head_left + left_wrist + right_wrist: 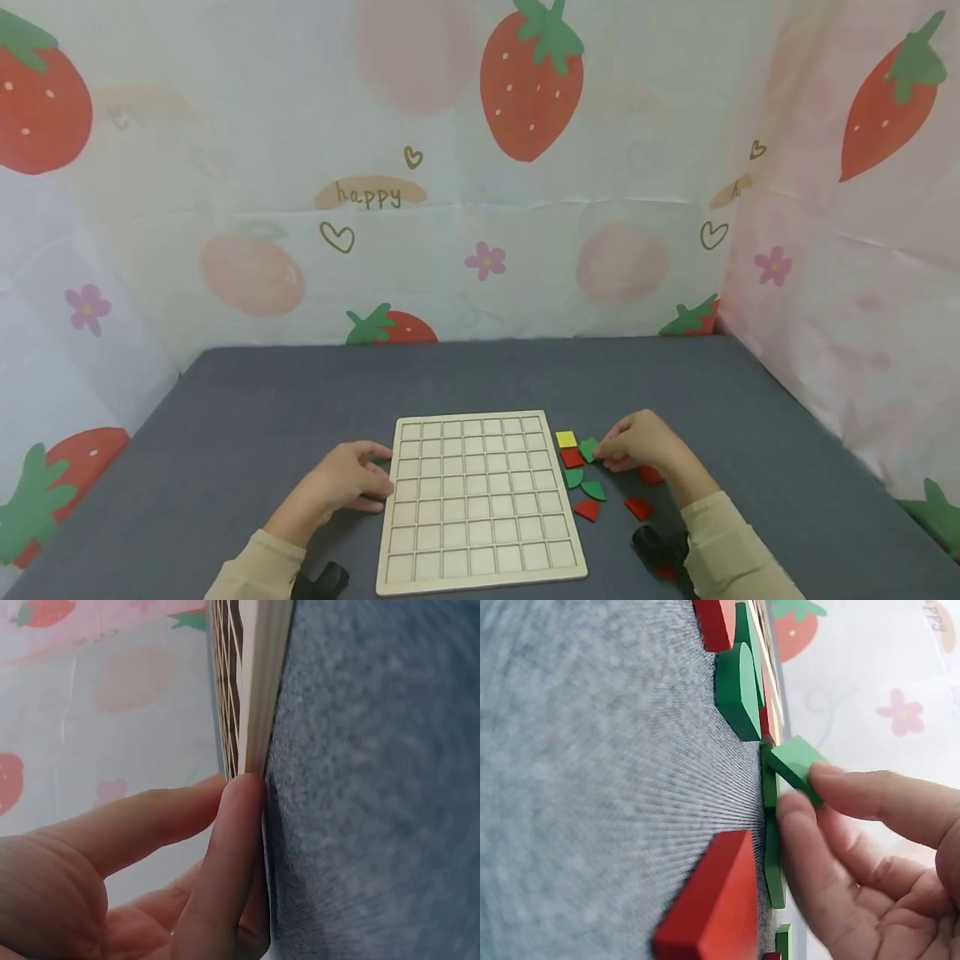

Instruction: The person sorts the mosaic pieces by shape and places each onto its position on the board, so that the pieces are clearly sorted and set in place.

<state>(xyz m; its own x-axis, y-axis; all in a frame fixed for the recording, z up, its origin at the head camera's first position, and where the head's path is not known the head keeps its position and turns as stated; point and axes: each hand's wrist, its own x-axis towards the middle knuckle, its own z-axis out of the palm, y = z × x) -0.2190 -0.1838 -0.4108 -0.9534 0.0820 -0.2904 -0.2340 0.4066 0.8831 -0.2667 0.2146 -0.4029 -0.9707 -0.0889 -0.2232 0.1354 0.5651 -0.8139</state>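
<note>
A pale wooden grid board (pixel 480 504) lies flat on the table. At its left edge is my left hand (pixel 347 479); its fingertips touch the board's side, and in the left wrist view one finger (pixel 236 825) presses the wooden edge (pixel 262 690). Right of the board, my right hand (pixel 643 442) pinches a small green tile (pixel 799 761) between thumb and fingers, tilted just above other green pieces (pixel 774 862). Nearby lie a yellow square tile (pixel 566 439), a red tile (pixel 572 457) and green rounded pieces (pixel 593 490).
Several red pieces lie near the right hand, among them one wedge (pixel 588 509) by the board and another red piece (pixel 639 508) farther right. A dark grey cloth (pixel 300 392) covers the table. A strawberry-print curtain (pixel 525 275) stands along the back and sides.
</note>
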